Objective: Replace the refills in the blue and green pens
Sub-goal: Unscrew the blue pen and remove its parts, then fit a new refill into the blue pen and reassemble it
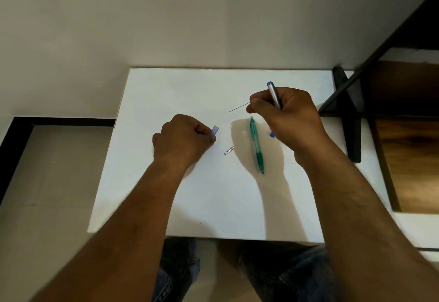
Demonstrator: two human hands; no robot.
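My right hand point(285, 111) grips the blue pen point(273, 95), a silver barrel with a blue end pointing up and away. The same hand's fingertips pinch a thin dark refill lead point(238, 107) that sticks out to the left. My left hand point(183, 144) is closed on a small pale purple refill case point(214, 130), whose end pokes out past the fingers. The green pen point(256, 145) lies on the white table point(213, 202) between my hands. A small silver cap piece point(229, 150) rests left of it. A blue bit point(272, 134) shows under my right hand.
The table's far edge meets a pale wall. A black metal stand point(349, 116) with a slanted bar rises at the table's right edge, with a brown wooden surface point(411, 159) beyond it. My knees in jeans point(297, 278) show below the near edge.
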